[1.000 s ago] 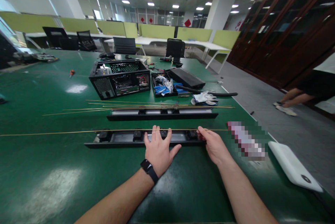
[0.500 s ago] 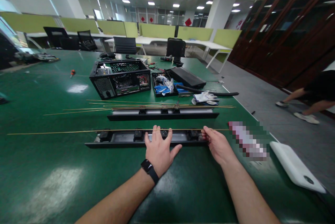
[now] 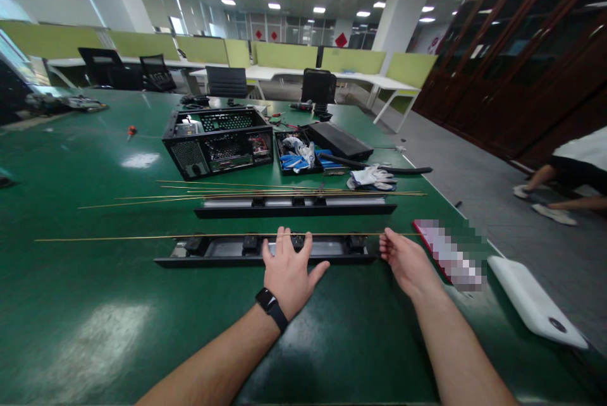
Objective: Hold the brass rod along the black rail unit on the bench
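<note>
A long black channel-shaped rail [image 3: 213, 262] with a silvery inside lies across the green table before me. Several black blocks [image 3: 195, 245] sit along it. My left hand [image 3: 289, 273], fingers spread, rests over the rail's middle, fingertips on a block and at the thin brass-coloured rod [image 3: 109, 239]. This rod runs lengthwise along the rail's far side and sticks out past both ends. Just beyond the rail's right end, my right hand [image 3: 408, 260] pinches the rod between thumb and fingers. A black watch [image 3: 271, 308] is on my left wrist.
Behind lies a second black rail [image 3: 294, 210] with several thin rods [image 3: 142, 198] across it. Farther back are an opened computer case [image 3: 218, 143], a tray of gloves [image 3: 298, 156] and a loose glove [image 3: 372, 178]. A white device [image 3: 535, 305] lies right. A person's legs [image 3: 559, 184] show at right.
My right hand has slid right, and the rod has moved right with it. The outermost blocks have shifted slightly right. My left hand stays in place. The person at right has changed posture.
</note>
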Demonstrator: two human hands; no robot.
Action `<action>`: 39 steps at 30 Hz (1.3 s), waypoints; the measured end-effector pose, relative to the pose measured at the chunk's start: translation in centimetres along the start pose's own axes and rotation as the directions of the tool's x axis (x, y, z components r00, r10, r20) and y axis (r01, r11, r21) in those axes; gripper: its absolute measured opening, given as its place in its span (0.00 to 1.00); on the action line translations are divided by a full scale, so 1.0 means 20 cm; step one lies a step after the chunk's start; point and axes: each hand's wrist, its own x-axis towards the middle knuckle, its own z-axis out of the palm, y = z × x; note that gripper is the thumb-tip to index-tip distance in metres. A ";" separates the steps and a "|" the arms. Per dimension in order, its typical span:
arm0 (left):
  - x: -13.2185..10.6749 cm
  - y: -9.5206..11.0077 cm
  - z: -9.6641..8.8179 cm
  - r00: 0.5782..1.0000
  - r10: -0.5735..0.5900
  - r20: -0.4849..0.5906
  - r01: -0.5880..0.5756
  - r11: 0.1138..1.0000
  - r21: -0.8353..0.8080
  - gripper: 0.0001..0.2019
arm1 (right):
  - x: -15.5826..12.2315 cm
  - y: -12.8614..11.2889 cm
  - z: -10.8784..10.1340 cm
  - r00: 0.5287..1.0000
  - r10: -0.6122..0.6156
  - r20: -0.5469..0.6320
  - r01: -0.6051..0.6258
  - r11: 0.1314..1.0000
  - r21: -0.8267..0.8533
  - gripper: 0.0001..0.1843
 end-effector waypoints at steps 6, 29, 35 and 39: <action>0.00 0.00 -0.01 1.000 0.001 0.006 -0.001 1.000 0.000 0.33 | -0.02 -0.01 0.01 1.000 0.011 -0.006 -0.011 1.000 -0.001 0.17; 0.01 0.02 -0.01 1.000 0.008 0.006 -0.008 1.000 0.013 0.33 | -0.09 0.03 0.08 0.989 -0.033 0.144 0.047 0.994 -0.096 0.20; 0.01 0.02 -0.01 1.000 0.004 -0.002 -0.004 1.000 -0.003 0.33 | -0.10 0.03 0.09 0.987 -0.032 0.156 0.043 0.997 -0.066 0.22; 0.01 0.02 -0.02 1.000 0.003 0.002 -0.003 1.000 0.014 0.33 | -0.11 0.03 0.11 0.987 -0.045 0.153 0.053 0.997 -0.049 0.24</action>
